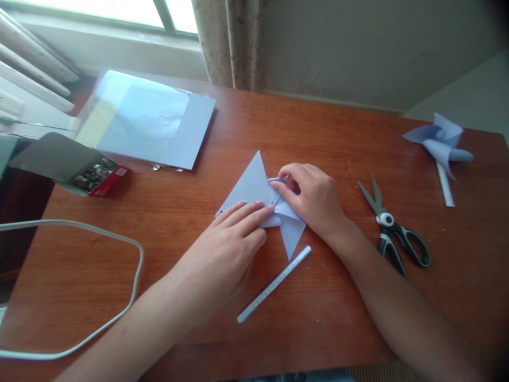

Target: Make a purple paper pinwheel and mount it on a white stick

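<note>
A pale paper pinwheel (250,183), cut and partly folded, lies on the table between both hands. With its fingers laid across the lower left of the paper, my left hand (234,244) presses it down near the centre. My right hand (312,196) pinches a folded blade at the upper right, thumb and forefinger curled in. Just below the paper rests a thin white rolled stick (274,285), touched by neither hand. Scissors (385,223) with black and white handles lie partly spread to the right of my right forearm.
A finished pinwheel on a stick (441,140) lies at the far right. Back left are a stack of paper in a clear sleeve (159,122) and an open box of small metal pieces (93,172). A white cable (139,254) loops across the wooden table (178,201).
</note>
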The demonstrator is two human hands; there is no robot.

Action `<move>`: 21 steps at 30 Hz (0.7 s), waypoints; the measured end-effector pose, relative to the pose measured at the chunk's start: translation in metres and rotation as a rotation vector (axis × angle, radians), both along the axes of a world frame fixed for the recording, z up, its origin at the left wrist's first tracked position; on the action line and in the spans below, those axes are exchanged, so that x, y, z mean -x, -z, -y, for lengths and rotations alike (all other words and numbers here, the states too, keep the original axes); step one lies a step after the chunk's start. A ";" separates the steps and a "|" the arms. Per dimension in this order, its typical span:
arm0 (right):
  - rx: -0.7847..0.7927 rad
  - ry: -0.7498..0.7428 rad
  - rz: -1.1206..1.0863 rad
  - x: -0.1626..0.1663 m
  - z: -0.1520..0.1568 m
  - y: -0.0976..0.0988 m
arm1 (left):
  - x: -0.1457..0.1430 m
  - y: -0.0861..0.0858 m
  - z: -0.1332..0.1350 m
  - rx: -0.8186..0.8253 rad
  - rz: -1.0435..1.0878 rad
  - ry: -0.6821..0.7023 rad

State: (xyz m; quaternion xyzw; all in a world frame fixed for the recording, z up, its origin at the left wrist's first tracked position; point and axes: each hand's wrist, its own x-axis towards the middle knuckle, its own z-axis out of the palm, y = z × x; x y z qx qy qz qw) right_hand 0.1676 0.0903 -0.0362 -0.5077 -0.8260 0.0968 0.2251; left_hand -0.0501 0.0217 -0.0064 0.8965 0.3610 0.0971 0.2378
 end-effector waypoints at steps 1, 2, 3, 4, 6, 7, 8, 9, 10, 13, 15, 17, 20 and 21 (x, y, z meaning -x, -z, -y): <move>-0.023 -0.017 0.018 0.000 0.001 0.000 | 0.000 0.000 0.000 0.002 -0.001 0.000; -0.040 -0.040 0.034 -0.001 0.002 -0.001 | 0.000 0.000 0.000 0.005 -0.004 -0.001; -0.045 -0.069 0.043 -0.002 0.002 -0.003 | 0.000 0.000 0.000 0.006 -0.006 -0.003; -0.034 -0.103 0.042 -0.004 0.003 -0.005 | -0.001 0.000 0.000 0.006 -0.007 -0.005; 0.032 -0.176 0.002 -0.008 0.003 -0.010 | -0.001 -0.001 0.000 0.001 -0.002 -0.006; 0.085 -0.218 -0.037 -0.011 0.004 -0.013 | -0.002 -0.002 0.000 -0.001 0.001 -0.006; 0.148 -0.259 -0.083 -0.014 0.004 -0.017 | -0.002 -0.003 0.000 -0.002 0.003 -0.007; 0.215 -0.291 -0.131 -0.017 0.003 -0.020 | -0.002 -0.004 -0.001 -0.002 0.004 -0.006; 0.283 -0.311 -0.178 -0.021 0.003 -0.023 | -0.002 -0.004 -0.001 0.001 0.002 -0.005; 0.466 -0.302 -0.271 -0.030 0.003 -0.031 | -0.002 -0.005 -0.001 0.005 0.004 -0.001; 0.542 -0.266 -0.290 -0.032 0.003 -0.035 | -0.001 -0.005 -0.001 0.004 0.008 -0.001; 0.570 -0.225 -0.282 -0.032 0.003 -0.037 | -0.001 -0.004 -0.001 0.002 0.011 -0.004; 0.548 -0.159 -0.246 -0.028 0.005 -0.037 | 0.000 -0.002 -0.001 0.005 0.007 -0.012; 0.535 -0.134 -0.234 -0.027 0.006 -0.036 | 0.000 -0.002 -0.001 0.007 0.007 -0.012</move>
